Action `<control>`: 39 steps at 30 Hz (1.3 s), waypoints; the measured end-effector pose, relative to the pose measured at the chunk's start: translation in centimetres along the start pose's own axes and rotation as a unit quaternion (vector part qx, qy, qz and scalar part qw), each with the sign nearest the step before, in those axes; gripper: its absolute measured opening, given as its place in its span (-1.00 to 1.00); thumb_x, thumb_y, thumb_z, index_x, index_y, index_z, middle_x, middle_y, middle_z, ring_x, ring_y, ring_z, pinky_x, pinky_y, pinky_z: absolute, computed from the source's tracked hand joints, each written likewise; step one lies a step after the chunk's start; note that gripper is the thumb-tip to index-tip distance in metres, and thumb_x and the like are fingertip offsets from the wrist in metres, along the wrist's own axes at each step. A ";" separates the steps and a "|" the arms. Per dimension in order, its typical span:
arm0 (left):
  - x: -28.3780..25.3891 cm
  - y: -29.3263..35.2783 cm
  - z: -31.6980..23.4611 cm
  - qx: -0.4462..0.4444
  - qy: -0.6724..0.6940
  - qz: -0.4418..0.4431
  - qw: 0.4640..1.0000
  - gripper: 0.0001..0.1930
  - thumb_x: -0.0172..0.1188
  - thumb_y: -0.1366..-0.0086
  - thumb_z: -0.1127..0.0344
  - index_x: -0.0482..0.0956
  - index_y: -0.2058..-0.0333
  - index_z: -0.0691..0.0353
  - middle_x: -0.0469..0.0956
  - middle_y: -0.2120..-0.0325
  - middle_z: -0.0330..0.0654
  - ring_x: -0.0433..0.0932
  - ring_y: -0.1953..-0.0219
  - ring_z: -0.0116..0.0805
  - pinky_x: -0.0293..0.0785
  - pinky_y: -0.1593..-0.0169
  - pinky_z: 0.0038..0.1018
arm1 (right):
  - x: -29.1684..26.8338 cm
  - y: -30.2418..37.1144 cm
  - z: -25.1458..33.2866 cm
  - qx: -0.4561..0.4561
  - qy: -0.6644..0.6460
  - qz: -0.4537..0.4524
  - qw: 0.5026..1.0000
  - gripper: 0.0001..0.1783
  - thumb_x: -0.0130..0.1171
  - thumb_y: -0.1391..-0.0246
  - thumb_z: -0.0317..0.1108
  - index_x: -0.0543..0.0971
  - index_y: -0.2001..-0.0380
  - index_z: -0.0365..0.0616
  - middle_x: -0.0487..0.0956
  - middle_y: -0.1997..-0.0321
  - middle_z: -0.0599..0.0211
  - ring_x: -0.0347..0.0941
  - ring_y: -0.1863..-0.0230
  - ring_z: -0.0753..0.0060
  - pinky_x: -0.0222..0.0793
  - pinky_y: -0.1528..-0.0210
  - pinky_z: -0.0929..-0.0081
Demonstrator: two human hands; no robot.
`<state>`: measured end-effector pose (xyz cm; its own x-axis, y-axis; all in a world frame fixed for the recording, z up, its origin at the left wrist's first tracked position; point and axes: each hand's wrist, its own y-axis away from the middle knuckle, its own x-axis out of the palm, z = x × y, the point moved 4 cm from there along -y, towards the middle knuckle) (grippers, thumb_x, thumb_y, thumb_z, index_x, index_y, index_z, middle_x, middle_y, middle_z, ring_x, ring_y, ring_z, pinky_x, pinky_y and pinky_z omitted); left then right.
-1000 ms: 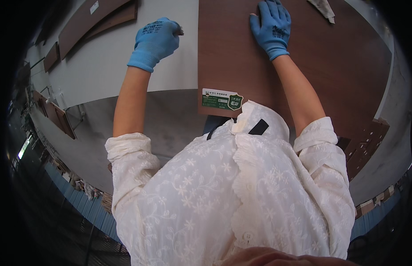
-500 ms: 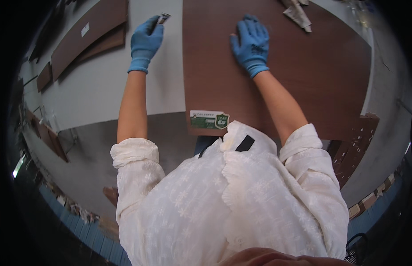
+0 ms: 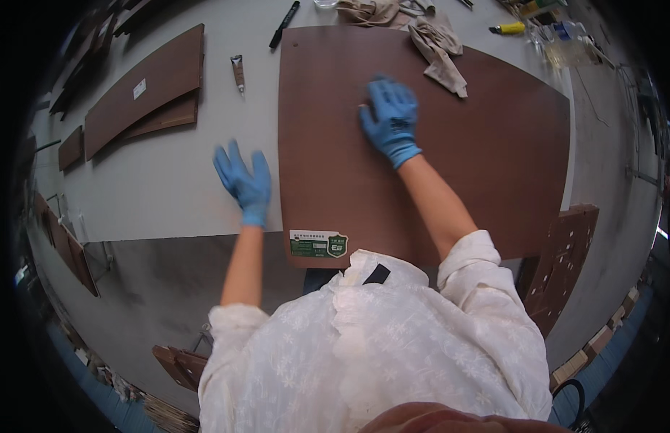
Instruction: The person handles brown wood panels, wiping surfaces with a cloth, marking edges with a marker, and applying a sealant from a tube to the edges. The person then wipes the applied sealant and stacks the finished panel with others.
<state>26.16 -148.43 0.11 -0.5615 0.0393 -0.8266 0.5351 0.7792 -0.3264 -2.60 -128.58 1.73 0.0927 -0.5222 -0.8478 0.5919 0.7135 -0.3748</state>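
My left hand [image 3: 244, 182], in a blue glove, hovers over the pale table with its fingers spread and nothing in it. Beyond it lies a small brown tube [image 3: 237, 73] with a white tip. My right hand [image 3: 391, 119], gloved the same, lies flat on a large reddish-brown board [image 3: 479, 166], its fingers pointing away from me. A green and white label [image 3: 318, 244] is stuck at the board's near left corner. A crumpled beige cloth [image 3: 439, 54] rests on the board's far edge.
Curved brown panels [image 3: 151, 94] lie on the pale table [image 3: 162, 191] at the left. A black marker [image 3: 284, 25] lies beyond the board. At the far right are a yellow-handled tool [image 3: 508, 29] and a clear container [image 3: 566, 50]. More brown boards [image 3: 566, 267] stand below at the right.
My left hand has let go of the tube, which now lies on the table, and has come back toward me with spread fingers. My right hand remains on the board. The view has shifted.
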 end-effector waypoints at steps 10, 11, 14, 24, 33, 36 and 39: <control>0.5 10.0 -0.8 -0.079 -0.054 0.062 0.993 -0.29 0.18 -0.40 -0.01 0.36 -0.41 0.27 0.15 -0.46 0.32 0.06 -0.50 0.41 0.00 -0.51 0.11 | -0.9 -12.4 -22.9 0.133 0.307 -0.043 0.941 -0.41 0.14 -0.19 0.09 0.56 -0.22 0.09 0.51 -0.36 0.09 0.43 -0.34 -0.07 0.40 -0.25 0.01; 0.5 9.8 -0.8 -0.079 -0.049 0.061 0.994 -0.29 0.18 -0.40 -0.01 0.36 -0.41 0.26 0.15 -0.46 0.31 0.06 -0.50 0.41 0.00 -0.51 0.11 | -0.9 -13.1 -23.8 0.199 0.245 -0.064 0.947 -0.38 0.12 -0.19 0.11 0.54 -0.25 0.10 0.47 -0.40 0.09 0.42 -0.35 -0.06 0.38 -0.26 -0.02; 0.3 9.7 -0.9 -0.093 -0.047 0.063 0.992 -0.30 0.18 -0.40 0.02 0.36 -0.41 0.26 0.17 -0.45 0.31 0.07 -0.50 0.39 0.01 -0.51 0.11 | 0.3 -13.4 -23.0 0.180 0.222 -0.113 0.952 -0.32 0.10 -0.17 0.23 0.56 -0.25 0.14 0.45 -0.40 0.11 0.39 -0.36 -0.04 0.32 -0.28 -0.12; 0.5 9.9 -0.4 -0.085 -0.039 0.023 0.995 -0.42 0.16 -0.40 0.13 0.47 -0.33 0.22 0.28 -0.40 0.26 0.17 -0.45 0.38 0.09 -0.48 0.10 | -0.8 -13.4 -30.8 0.312 0.007 -0.067 0.948 -0.36 0.25 -0.04 -0.05 0.66 -0.18 -0.09 0.73 -0.03 -0.03 0.68 -0.06 -0.02 0.51 -0.20 0.23; 0.5 10.2 -0.3 -0.068 -0.032 -0.017 0.997 -0.45 0.15 -0.41 0.10 0.51 -0.29 0.24 0.32 -0.37 0.27 0.21 -0.43 0.38 0.12 -0.46 0.10 | -9.3 4.7 -2.0 -0.016 -0.104 0.096 0.990 -0.61 0.28 -0.21 -0.39 0.65 -0.10 -0.23 0.72 0.12 -0.06 0.69 0.14 -0.03 0.58 0.08 0.19; 0.4 10.0 -0.2 -0.070 0.007 -0.051 0.996 -0.48 0.15 -0.41 0.10 0.55 -0.25 0.25 0.36 -0.34 0.27 0.23 -0.42 0.37 0.13 -0.46 0.09 | -7.5 12.0 8.1 -0.138 0.013 0.315 0.939 -0.53 0.40 -0.04 -0.28 0.59 -0.04 -0.13 0.63 -0.16 0.04 0.60 0.00 -0.06 0.52 -0.01 0.09; -1.0 10.7 -0.3 -0.065 0.069 -0.077 0.992 -0.54 0.19 -0.39 0.17 0.61 -0.17 0.30 0.41 -0.30 0.28 0.27 -0.39 0.37 0.22 -0.41 0.09 | -5.5 14.0 11.1 -0.154 0.013 0.377 0.913 -0.55 0.40 0.02 -0.18 0.57 0.06 -0.07 0.53 -0.31 0.08 0.54 -0.12 0.12 0.38 -0.16 0.00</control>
<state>32.24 -139.93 -2.36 -0.7166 -0.0088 -0.6974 0.3549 0.8562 -0.3754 14.03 -120.93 5.32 0.3600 0.1799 -0.9154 0.1142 0.9654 0.2346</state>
